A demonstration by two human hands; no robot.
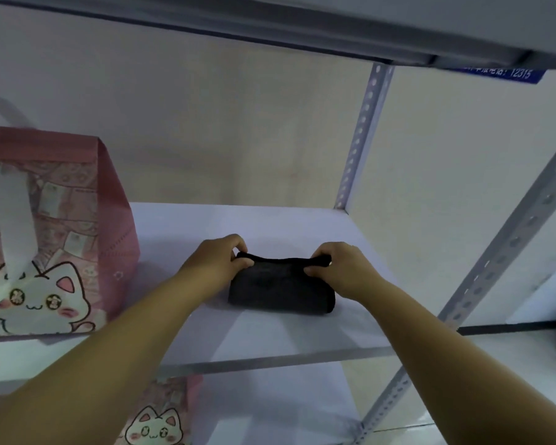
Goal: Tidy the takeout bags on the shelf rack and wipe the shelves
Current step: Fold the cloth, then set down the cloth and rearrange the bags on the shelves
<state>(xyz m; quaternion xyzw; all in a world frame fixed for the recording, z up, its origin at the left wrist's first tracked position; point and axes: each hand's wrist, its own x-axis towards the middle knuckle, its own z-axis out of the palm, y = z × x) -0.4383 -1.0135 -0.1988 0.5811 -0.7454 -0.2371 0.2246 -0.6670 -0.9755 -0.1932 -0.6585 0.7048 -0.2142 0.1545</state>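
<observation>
A folded black cloth (pixel 281 289) lies on the white middle shelf (pixel 270 335). My left hand (pixel 215 264) pinches the cloth's upper left corner and my right hand (pixel 341 268) pinches its upper right corner, so the top edge is raised a little off the shelf. A pink takeout bag (pixel 55 232) with a white cartoon cat and pale handles stands upright at the left end of the same shelf, apart from the cloth. A second cat bag (pixel 161 415) shows on the shelf below, partly hidden by my left arm.
Perforated grey uprights stand at the back right (pixel 360 139) and the front right (pixel 501 258) of the rack. The upper shelf's underside (pixel 302 30) hangs overhead. A pale wall is behind, with a blue sign (pixel 514 73) at the top right.
</observation>
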